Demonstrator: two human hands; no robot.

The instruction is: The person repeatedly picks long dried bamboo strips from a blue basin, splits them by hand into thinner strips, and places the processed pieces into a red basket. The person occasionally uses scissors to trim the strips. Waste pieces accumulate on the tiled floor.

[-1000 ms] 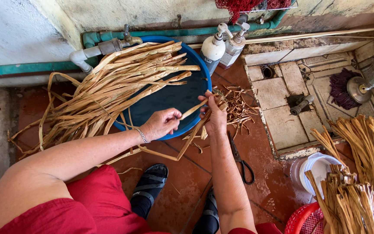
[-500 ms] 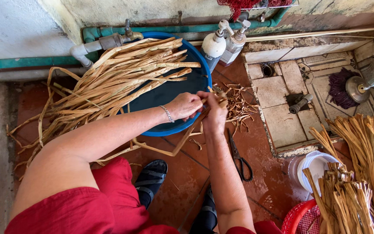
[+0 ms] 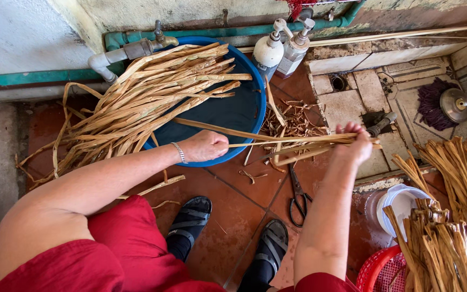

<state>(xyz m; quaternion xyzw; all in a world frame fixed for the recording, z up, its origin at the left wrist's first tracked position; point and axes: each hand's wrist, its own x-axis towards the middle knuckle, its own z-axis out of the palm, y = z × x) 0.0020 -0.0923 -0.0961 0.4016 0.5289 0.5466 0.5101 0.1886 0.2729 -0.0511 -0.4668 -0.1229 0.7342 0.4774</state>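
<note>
Setting: wet floor of red-brown tiles below a stained wall with a green pipe and a metal tap

Left hand: fist clenched on one end of a pale dried strip, at the near rim of the blue basin; bracelet on the wrist

Right hand: to the right, fingers closed around the other end of the strip along with a few more strips, stretched level between the two hands

Blue basin: far left of centre, a large bundle of dried leaves lying across it and spilling left onto the floor

Two pump bottles: standing at the basin's far right edge

Black scissors: on the tiles below the strip, near the right sandal

Scraps: just right of the basin

Further bundles: upright at near right, beside a white tub and a red basket
</note>
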